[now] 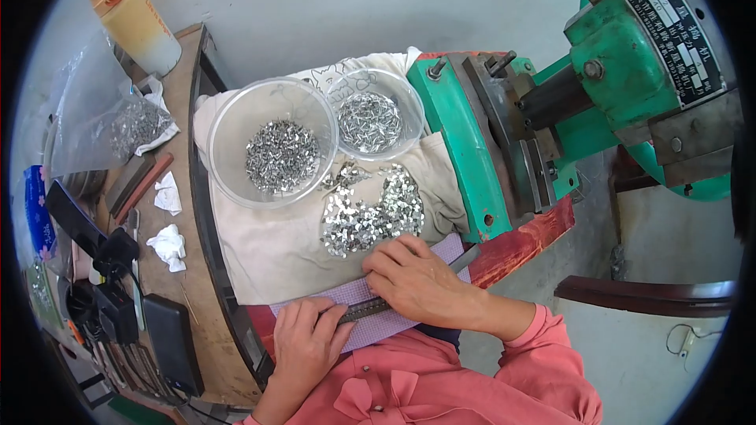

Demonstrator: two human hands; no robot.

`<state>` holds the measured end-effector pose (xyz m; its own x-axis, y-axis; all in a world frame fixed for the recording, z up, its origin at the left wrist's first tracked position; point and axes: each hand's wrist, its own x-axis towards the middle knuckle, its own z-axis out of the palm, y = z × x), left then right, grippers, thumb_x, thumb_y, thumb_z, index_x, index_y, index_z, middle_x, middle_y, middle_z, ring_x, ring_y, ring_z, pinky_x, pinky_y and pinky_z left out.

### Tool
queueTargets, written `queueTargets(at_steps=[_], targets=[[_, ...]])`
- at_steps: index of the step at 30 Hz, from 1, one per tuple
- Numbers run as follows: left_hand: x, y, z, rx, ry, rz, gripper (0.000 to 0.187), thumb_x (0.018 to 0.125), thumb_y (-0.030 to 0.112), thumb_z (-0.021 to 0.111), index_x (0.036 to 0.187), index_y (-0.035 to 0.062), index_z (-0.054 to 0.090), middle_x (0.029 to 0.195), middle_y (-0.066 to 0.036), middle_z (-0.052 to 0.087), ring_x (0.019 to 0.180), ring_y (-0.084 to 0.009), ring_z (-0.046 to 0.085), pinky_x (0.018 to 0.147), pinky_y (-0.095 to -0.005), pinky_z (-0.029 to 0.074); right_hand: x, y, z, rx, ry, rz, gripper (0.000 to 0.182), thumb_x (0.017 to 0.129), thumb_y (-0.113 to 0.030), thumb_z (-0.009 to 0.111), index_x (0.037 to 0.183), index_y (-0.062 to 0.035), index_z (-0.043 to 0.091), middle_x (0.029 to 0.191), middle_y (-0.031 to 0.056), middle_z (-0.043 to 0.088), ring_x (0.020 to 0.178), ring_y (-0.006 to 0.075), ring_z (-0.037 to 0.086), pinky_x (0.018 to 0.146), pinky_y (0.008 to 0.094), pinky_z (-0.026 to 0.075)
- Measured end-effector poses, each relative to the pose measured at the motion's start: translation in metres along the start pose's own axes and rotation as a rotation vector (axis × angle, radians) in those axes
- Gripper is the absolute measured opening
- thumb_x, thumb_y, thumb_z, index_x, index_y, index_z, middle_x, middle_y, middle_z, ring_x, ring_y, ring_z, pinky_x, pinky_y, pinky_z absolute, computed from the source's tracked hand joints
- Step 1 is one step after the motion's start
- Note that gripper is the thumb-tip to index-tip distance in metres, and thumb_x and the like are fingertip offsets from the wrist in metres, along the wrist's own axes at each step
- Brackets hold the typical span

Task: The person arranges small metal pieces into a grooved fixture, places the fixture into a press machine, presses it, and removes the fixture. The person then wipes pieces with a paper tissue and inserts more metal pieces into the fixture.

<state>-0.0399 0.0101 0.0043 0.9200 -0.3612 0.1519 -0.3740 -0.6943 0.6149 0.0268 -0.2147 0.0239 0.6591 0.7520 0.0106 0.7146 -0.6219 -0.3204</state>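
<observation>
A dark narrow metal strip (368, 309) with a row of small marks or holes lies slantwise on a purple checked cloth (346, 294). My left hand (303, 338) is closed at its left end, thumb and fingers around the edge. Over the strip's right part rests my right hand (421, 282), its fingers bent and drawn together. Whatever its fingertips hold is hidden. Just beyond them a loose pile of small shiny metal pieces (358, 224) is spread on a beige cloth (268, 264).
Behind the pile stand a large clear tub (216, 165) of small metal parts and a smaller clear tub (417, 122) of metal pins. A green press (622, 71) rises at right. On the left, a wooden table (209, 330) carries a bottle (138, 20), a plastic bag (94, 110) and a black phone-like slab (173, 342).
</observation>
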Motion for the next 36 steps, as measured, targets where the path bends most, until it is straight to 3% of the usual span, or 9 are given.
queueTargets(at_steps=[3, 6, 9, 15, 17, 18, 22, 29, 36], targets=[[-0.002, -0.002, 0.002, -0.008, 0.014, 0.008, 0.035, 0.072, 0.016, 0.082, 0.103, 0.0088, 0.068, 0.098, -0.005, 0.062, 0.089, -0.0262, 0.06, 0.074, -0.0392, 0.044, 0.0, 0.002, 0.003, -0.028, -0.029, -0.017, 0.019, 0.085, -0.017, 0.059, 0.097, -0.004, 0.067, 0.112, 0.0037, 0.059, 0.116, 0.0225, 0.052, 0.102, 0.0395, 0.036], [-0.002, -0.002, 0.002, -0.018, 0.008, 0.001, 0.034, 0.072, 0.016, 0.082, 0.103, 0.0088, 0.069, 0.099, -0.005, 0.062, 0.089, -0.0264, 0.06, 0.074, -0.0395, 0.044, -0.001, 0.008, 0.001, 0.018, 0.081, -0.054, 0.019, 0.083, -0.016, 0.057, 0.092, -0.0022, 0.067, 0.106, 0.0058, 0.058, 0.109, 0.0244, 0.052, 0.096, 0.0388, 0.039], [-0.001, -0.004, 0.002, -0.014, 0.014, 0.018, 0.033, 0.072, 0.016, 0.082, 0.102, 0.0085, 0.069, 0.099, -0.006, 0.062, 0.089, -0.0269, 0.06, 0.074, -0.04, 0.044, 0.001, 0.018, -0.012, 0.005, 0.244, 0.016, 0.02, 0.084, -0.017, 0.061, 0.099, -0.0041, 0.064, 0.118, 0.0073, 0.06, 0.119, 0.0276, 0.051, 0.1, 0.0455, 0.037], [0.002, 0.0, 0.001, -0.005, 0.014, 0.014, 0.033, 0.072, 0.013, 0.082, 0.102, 0.0073, 0.069, 0.098, -0.007, 0.062, 0.088, -0.0279, 0.06, 0.073, -0.0409, 0.044, 0.056, 0.062, -0.056, -0.347, 0.635, 0.17, 0.015, 0.084, -0.014, 0.068, 0.094, -0.0041, 0.065, 0.107, 0.0077, 0.061, 0.111, 0.0295, 0.054, 0.097, 0.0458, 0.039], [0.002, 0.0, 0.004, -0.006, 0.032, 0.019, 0.034, 0.071, 0.012, 0.082, 0.102, 0.0068, 0.068, 0.097, -0.007, 0.062, 0.087, -0.0279, 0.059, 0.072, -0.0411, 0.044, 0.066, 0.078, -0.058, -0.334, 0.635, 0.135, 0.012, 0.083, -0.014, 0.07, 0.088, -0.0047, 0.066, 0.102, 0.0064, 0.061, 0.109, 0.0295, 0.054, 0.095, 0.045, 0.04], [0.003, 0.0, 0.004, -0.002, 0.043, 0.018, 0.035, 0.071, 0.012, 0.083, 0.102, 0.0068, 0.068, 0.097, -0.007, 0.062, 0.087, -0.0279, 0.059, 0.072, -0.041, 0.044, 0.067, 0.079, -0.056, -0.292, 0.66, 0.145, 0.013, 0.077, -0.011, 0.077, 0.087, -0.0097, 0.068, 0.101, 0.0022, 0.064, 0.107, 0.0287, 0.056, 0.094, 0.0425, 0.041], [0.002, 0.0, 0.006, 0.009, 0.044, 0.009, 0.036, 0.07, 0.012, 0.083, 0.102, 0.0074, 0.069, 0.097, -0.006, 0.061, 0.088, -0.0275, 0.059, 0.074, -0.0408, 0.044, 0.04, 0.054, -0.043, -0.036, 0.647, 0.122, 0.012, 0.077, -0.01, 0.078, 0.086, -0.0092, 0.07, 0.095, 0.0026, 0.065, 0.098, 0.0273, 0.059, 0.089, 0.0399, 0.043], [0.003, 0.0, 0.006, 0.003, 0.037, 0.013, 0.037, 0.069, 0.011, 0.084, 0.103, 0.0074, 0.069, 0.098, -0.006, 0.061, 0.089, -0.0278, 0.059, 0.075, -0.0408, 0.045, -0.028, 0.011, -0.005, 0.39, 0.423, 0.172, 0.015, 0.074, -0.012, 0.084, 0.085, -0.0104, 0.075, 0.092, 0.0013, 0.067, 0.082, 0.0206, 0.065, 0.075, 0.0336, 0.047], [0.0, -0.002, 0.005, -0.058, 0.093, -0.02, 0.036, 0.068, 0.009, 0.084, 0.1, 0.0066, 0.068, 0.095, -0.007, 0.063, 0.085, -0.0279, 0.06, 0.072, -0.0397, 0.045, -0.04, -0.003, 0.018, 0.413, 0.356, 0.138, 0.018, 0.074, -0.013, 0.083, 0.089, -0.0106, 0.072, 0.094, 0.0001, 0.066, 0.088, 0.0207, 0.063, 0.081, 0.0364, 0.048]])
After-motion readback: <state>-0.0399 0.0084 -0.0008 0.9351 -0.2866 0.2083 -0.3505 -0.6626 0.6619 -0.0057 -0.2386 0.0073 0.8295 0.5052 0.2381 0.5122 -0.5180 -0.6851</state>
